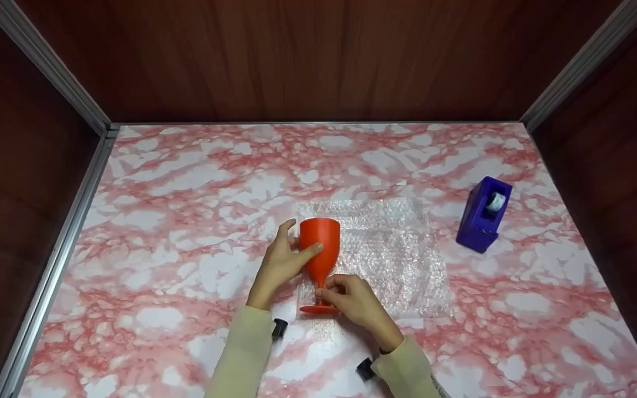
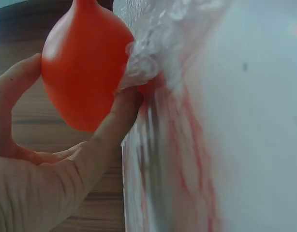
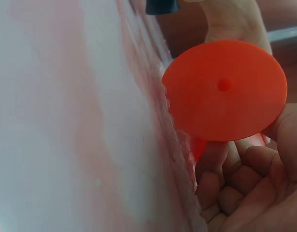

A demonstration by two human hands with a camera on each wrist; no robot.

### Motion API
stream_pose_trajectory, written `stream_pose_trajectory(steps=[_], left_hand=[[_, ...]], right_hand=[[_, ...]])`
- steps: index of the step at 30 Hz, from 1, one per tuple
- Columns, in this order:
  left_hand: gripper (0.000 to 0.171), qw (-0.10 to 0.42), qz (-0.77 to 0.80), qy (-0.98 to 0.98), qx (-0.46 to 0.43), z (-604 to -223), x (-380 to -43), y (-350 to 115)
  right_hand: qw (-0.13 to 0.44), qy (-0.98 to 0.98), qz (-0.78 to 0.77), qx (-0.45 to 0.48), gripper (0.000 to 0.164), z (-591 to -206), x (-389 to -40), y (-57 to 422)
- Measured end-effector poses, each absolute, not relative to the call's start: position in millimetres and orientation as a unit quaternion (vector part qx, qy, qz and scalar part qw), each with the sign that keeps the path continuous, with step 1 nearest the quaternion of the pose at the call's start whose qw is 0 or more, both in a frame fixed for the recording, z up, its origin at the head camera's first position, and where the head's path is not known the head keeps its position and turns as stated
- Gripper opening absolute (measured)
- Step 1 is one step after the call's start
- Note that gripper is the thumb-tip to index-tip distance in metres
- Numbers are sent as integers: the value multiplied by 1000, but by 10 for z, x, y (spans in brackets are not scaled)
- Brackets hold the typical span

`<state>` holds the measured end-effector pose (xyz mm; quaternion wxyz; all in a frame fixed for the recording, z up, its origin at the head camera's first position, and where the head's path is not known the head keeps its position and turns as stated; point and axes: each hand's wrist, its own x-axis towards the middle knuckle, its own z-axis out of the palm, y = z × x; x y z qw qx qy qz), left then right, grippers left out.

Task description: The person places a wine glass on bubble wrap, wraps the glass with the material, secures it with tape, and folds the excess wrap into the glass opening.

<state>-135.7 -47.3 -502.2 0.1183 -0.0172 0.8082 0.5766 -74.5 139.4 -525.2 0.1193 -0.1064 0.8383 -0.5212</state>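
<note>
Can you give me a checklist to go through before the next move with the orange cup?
1. Left hand holding the goblet's bowl: ok.
2. Right hand pinching its stem: ok.
3. Goblet over the bubble wrap: ok, by the wrap's left edge.
4. Wrap rolled around the goblet: not ok, most of it lies spread out to the right.
5. Tape roll in the purple dispenser: ok.
6. Enough tape left: cannot tell.

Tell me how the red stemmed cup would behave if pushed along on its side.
The cup would probably roll in a curve, since its bowl and foot both look round. Its smooth surface may be somewhat slippery. It looks like plastic, so probably light.
</note>
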Motion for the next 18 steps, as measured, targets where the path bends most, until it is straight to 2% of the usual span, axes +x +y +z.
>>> stream_pose_trajectory(steps=[1, 6, 8, 15, 18], left_hand=[[91, 113, 569, 815, -16, -5016, -1351, -462], [86, 100, 542, 834, -2, -5000, -1355, -416], [86, 99, 534, 840, 1, -4989, -1358, -410], [82, 98, 509, 855, 10, -4958, -1369, -418], [80, 97, 499, 861, 18, -4936, -1375, -413]], right_hand=[[104, 843, -517, -104, 25, -5253, -744, 1399], [11, 879, -465, -105, 92, -5229, -737, 1425], [-9, 889, -441, -126, 103, -5215, -742, 1434], [-96, 900, -362, -222, 89, -5194, -794, 1487], [-106, 901, -353, -231, 85, -5185, -815, 1495]])
